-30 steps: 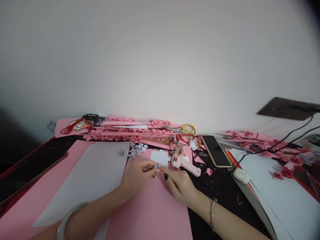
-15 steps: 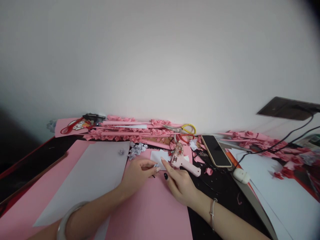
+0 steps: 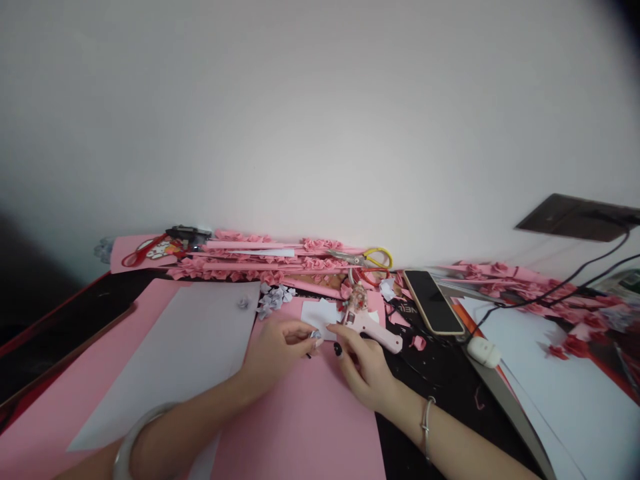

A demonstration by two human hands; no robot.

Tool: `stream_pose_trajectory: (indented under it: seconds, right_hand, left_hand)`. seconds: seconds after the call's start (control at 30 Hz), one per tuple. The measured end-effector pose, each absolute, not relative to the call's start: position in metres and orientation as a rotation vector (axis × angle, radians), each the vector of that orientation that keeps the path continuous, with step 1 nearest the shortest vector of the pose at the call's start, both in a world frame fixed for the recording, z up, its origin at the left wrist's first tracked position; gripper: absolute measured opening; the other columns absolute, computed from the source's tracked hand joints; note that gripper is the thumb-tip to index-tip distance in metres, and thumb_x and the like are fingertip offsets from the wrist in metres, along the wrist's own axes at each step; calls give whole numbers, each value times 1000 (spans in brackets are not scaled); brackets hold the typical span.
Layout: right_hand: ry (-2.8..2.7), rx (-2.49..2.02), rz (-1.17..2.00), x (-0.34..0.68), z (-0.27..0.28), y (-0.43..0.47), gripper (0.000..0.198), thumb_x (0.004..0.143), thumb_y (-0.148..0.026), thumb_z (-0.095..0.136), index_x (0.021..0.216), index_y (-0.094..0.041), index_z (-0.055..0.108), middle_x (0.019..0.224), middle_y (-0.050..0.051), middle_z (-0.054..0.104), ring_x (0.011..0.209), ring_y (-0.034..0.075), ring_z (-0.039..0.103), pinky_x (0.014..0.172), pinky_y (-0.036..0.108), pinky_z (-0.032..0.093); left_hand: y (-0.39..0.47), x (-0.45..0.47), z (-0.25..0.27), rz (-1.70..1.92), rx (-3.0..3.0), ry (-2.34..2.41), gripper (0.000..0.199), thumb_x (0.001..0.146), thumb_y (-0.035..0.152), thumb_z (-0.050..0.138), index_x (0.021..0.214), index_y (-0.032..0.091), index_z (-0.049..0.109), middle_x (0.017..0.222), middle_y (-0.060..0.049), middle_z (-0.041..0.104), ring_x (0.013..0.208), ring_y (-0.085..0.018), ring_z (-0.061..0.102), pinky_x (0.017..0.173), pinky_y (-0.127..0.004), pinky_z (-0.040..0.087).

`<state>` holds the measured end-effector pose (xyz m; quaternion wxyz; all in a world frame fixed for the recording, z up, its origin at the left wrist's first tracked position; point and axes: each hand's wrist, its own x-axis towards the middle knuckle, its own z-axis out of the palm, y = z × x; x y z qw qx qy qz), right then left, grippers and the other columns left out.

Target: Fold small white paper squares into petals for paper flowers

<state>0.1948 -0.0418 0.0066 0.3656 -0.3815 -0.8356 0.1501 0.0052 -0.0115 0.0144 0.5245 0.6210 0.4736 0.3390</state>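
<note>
Between the thumb and fingers of my left hand [image 3: 278,351] is a small pale paper flower [image 3: 315,335], held above the pink paper sheet [image 3: 300,420]. My right hand [image 3: 364,365] is just to its right, thumb and forefinger apart, with nothing visible between them. Behind both hands lies a small white paper piece [image 3: 320,312]. A pink glue gun [image 3: 375,330] rests beyond my right hand. Several pale folded paper flowers [image 3: 273,300] sit in a cluster behind my left hand, and a single one [image 3: 243,303] lies left of them.
Pink paper flowers on stems [image 3: 235,272] line the wall, with yellow-handled scissors [image 3: 357,259] on them. A phone [image 3: 433,303] and a white earbud case [image 3: 483,351] lie to the right. White sheets [image 3: 555,387] are at far right; another white sheet [image 3: 180,353] lies left.
My right hand has drawn slightly right, away from the paper flower, and its forefinger has bent more. My left hand keeps hold of the flower, nearly in place.
</note>
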Motion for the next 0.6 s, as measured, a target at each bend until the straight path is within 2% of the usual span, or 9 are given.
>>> stream_pose_trajectory:
  seconds: [0.23,0.4,0.6]
  right_hand:
    - [-2187,-963,358,194,8,-41,31,87,-11,38,116,-15,49,56,-5,48,44,12,44,48,24,36]
    - [-2218,-978,311,195,7,-42,32,86,-12,38,115,-15,50,64,0,59,52,15,53,53,26,41]
    - [-2269,-965,280,195,9,-42,31,86,-12,38,113,-16,53,69,3,66,55,17,59,56,27,43]
  left_hand:
    - [-14,6,14,834,1556,1182,18,72,17,58,83,18,72,78,-2,74,66,-15,66,65,-24,51]
    - [-14,6,12,843,1603,1184,17,73,18,57,81,18,73,74,-1,74,69,-16,67,64,-23,51]
    - [-15,4,7,832,1631,1184,16,76,24,59,82,18,72,82,-2,75,75,-18,68,68,-25,51]
